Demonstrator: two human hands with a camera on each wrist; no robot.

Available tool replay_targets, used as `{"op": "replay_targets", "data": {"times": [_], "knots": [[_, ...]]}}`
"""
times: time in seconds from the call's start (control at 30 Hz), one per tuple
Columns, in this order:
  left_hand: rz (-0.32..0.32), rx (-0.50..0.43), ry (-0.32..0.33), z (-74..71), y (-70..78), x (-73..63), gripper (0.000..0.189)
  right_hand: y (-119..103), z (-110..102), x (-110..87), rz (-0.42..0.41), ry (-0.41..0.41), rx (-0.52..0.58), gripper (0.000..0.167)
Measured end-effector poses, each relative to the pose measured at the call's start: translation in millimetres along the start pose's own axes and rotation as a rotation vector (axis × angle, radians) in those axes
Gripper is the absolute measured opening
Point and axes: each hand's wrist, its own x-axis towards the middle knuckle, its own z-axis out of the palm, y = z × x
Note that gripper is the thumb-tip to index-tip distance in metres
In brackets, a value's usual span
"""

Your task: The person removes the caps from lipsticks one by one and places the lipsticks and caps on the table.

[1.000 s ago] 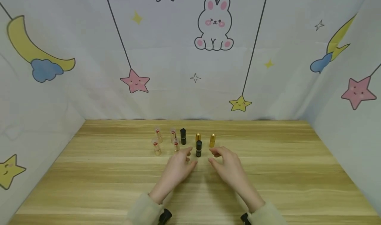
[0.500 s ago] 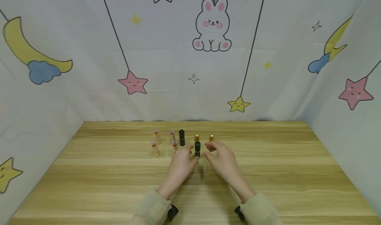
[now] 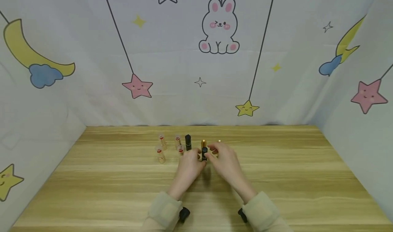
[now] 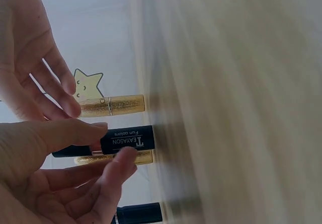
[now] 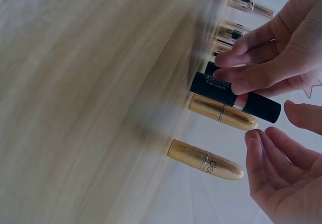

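Observation:
A black lipstick [image 3: 204, 153] stands upright, pale lettering on its base [image 4: 132, 138] and a pinkish band [image 5: 241, 101] below its cap. My left hand [image 3: 189, 165] pinches its lower part between thumb and fingers. My right hand [image 3: 226, 160] is beside the cap, thumb and fingers spread on either side of it with a gap showing in the right wrist view. Just behind is a gold lipstick [image 5: 226, 116]; another gold lipstick [image 5: 204, 160] stands farther right, mostly hidden by my right hand in the head view.
A second black lipstick [image 3: 188, 142] stands behind my left hand. Several clear-capped lipsticks with red tips, one of them a front-left lipstick [image 3: 161, 155], are grouped at the left. The wooden table [image 3: 101, 187] meets a printed white cloth [image 3: 172, 112] at the back.
My left hand has closed in on the front black lipstick and now pinches it. My right hand has moved left and forward to its cap, covering most of the right gold lipstick.

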Motion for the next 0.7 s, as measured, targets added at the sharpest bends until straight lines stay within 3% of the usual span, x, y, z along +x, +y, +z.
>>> {"op": "replay_targets", "data": {"times": [0.27,0.7], "knots": [[0.040,0.044,0.052,5.0,-2.2,7.8,0.014,0.7,2.4,3.8,-0.046,-0.002,0.016,0.029],[0.053,0.042,0.046,8.9,-6.8,13.7,0.009,-0.6,10.3,8.2,-0.090,-0.001,0.019,0.024]]}}
